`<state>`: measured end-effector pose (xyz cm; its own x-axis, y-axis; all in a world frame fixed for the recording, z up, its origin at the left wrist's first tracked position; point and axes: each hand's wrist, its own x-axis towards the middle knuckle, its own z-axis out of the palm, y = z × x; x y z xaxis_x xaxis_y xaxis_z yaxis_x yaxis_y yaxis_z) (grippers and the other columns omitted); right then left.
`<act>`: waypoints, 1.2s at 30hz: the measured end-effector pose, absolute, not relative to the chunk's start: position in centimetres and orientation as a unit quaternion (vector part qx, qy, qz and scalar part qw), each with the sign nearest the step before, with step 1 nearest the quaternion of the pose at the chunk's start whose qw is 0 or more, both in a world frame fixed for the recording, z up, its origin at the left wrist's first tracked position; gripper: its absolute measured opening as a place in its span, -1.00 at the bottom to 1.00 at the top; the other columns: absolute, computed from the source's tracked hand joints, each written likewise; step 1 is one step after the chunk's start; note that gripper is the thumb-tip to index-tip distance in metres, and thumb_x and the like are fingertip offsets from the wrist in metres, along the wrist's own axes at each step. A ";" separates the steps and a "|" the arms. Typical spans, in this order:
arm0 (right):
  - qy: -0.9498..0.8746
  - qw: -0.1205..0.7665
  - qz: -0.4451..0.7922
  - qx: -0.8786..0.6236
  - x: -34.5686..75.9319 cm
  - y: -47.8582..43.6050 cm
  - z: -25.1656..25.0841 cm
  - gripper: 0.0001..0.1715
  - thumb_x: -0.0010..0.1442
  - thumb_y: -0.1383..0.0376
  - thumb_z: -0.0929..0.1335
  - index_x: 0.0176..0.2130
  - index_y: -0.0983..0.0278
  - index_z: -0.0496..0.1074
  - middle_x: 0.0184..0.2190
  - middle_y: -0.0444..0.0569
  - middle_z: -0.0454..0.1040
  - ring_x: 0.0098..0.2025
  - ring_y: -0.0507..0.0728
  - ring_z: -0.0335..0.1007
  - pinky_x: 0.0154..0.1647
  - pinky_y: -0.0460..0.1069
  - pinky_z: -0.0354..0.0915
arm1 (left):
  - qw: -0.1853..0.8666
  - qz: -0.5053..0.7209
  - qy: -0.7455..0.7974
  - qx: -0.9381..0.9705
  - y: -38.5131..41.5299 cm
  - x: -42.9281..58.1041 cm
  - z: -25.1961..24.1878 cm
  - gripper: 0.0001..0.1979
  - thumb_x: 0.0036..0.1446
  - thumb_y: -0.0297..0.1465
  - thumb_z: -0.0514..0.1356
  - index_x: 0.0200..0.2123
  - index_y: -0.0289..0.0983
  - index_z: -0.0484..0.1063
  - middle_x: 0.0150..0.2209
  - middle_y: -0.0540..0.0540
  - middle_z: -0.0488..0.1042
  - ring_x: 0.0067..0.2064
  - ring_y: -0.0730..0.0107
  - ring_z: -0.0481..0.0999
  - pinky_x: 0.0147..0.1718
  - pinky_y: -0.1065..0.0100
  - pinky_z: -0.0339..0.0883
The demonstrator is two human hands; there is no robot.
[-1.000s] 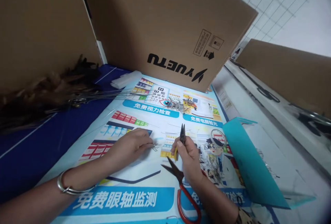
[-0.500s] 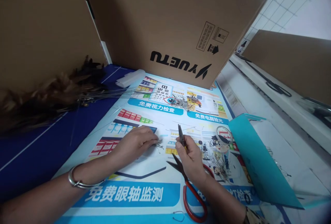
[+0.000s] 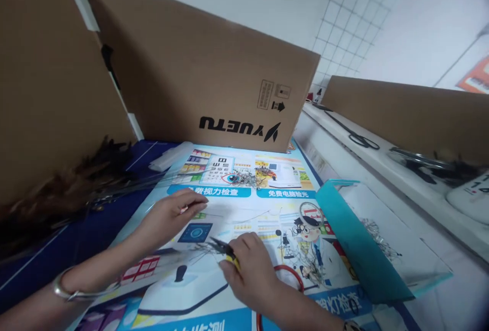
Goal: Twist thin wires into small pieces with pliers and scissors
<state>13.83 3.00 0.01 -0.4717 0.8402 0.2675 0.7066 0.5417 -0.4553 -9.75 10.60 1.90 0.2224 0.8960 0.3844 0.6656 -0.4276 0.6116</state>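
My right hand is wrapped round small pliers with dark jaws and yellow handles, their tips pointing left. Thin wire pieces show near the jaws; whether the jaws grip them I cannot tell. Above and to the left, my left hand has its fingers drawn together over the printed sheet; anything between them is hidden. A silver bangle circles the left wrist. Partly covered by my right hand and forearm, red-handled scissors lie on the sheet.
Small tangled wire pieces lie at the sheet's far side, more wire pieces at right. A teal-edged open box holds others. Brown feathers with long thin stems lie left. Cardboard walls the back.
The view has tilted up and turned. My left hand has moved up and left, away from the small wires. My right hand has swung the pliers' tips leftward, toward where wires lie.
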 end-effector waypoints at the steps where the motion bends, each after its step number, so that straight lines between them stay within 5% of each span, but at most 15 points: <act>1: -0.853 0.211 0.131 -0.459 13.8 3.0 0.0 -0.77 0.15 0.18 0.28 -0.24 0.29 0.34 -0.24 0.05 0.33 -0.17 0.19 0.18 -0.16 0.09 0.19 | 0.156 0.336 0.502 0.781 12.1 -9.3 2.6 -0.76 0.11 -0.20 0.10 -0.27 -0.15 0.49 -0.23 -0.06 0.51 -0.16 0.23 0.43 -0.16 0.33 0.26; 10: -0.858 0.147 0.094 -0.483 13.8 2.6 0.0 -0.70 0.10 0.12 0.32 -0.24 0.28 0.35 -0.21 0.05 0.33 -0.12 0.23 0.16 -0.10 0.16 0.15 | 0.175 0.228 0.572 0.768 25.6 -1.1 2.4 -0.58 -0.05 -0.17 0.23 -0.13 -0.23 0.45 -0.13 -0.18 0.47 -0.15 0.14 0.45 -0.19 0.26 0.27; 15: -0.861 0.151 0.095 -0.476 14.0 2.6 -0.1 -0.68 0.10 0.11 0.31 -0.23 0.28 0.35 -0.20 0.06 0.33 -0.13 0.23 0.16 -0.12 0.16 0.16 | 0.223 0.213 0.586 0.750 27.7 0.8 0.7 -0.72 0.16 -0.27 0.13 -0.10 -0.29 0.38 -0.11 -0.14 0.43 -0.16 0.28 0.45 -0.19 0.17 0.36; 23: -0.845 0.218 0.131 -0.471 14.2 2.9 -0.2 -0.69 0.05 0.15 0.35 -0.21 0.26 0.38 -0.21 0.03 0.35 -0.11 0.23 0.16 -0.07 0.17 0.12 | 0.287 0.377 0.536 0.698 26.2 -1.1 3.4 -0.76 0.04 -0.20 0.17 -0.41 -0.27 0.43 -0.47 0.00 0.44 -0.36 0.33 0.42 -0.37 0.35 0.26; 31: -0.780 0.350 0.201 -0.479 15.3 4.7 -0.3 -0.72 0.06 0.38 0.32 -0.16 0.24 0.38 -0.18 -0.02 0.39 -0.07 0.15 0.24 -0.01 0.07 0.17 | 0.410 0.518 0.430 0.616 21.1 -3.6 6.4 -0.73 -0.04 -0.19 0.22 -0.41 -0.30 0.40 -0.46 0.00 0.41 -0.41 0.44 0.35 -0.36 0.39 0.22; 36: -0.727 0.343 0.242 -0.543 17.0 7.3 0.3 -0.63 0.09 0.33 0.30 -0.06 0.21 0.33 -0.12 0.00 0.36 -0.13 0.13 0.31 -0.11 0.04 0.28 | 0.483 0.553 0.376 0.565 19.1 -4.4 7.7 -0.73 -0.05 -0.19 0.25 -0.46 -0.30 0.37 -0.50 0.00 0.36 -0.44 0.46 0.33 -0.39 0.39 0.23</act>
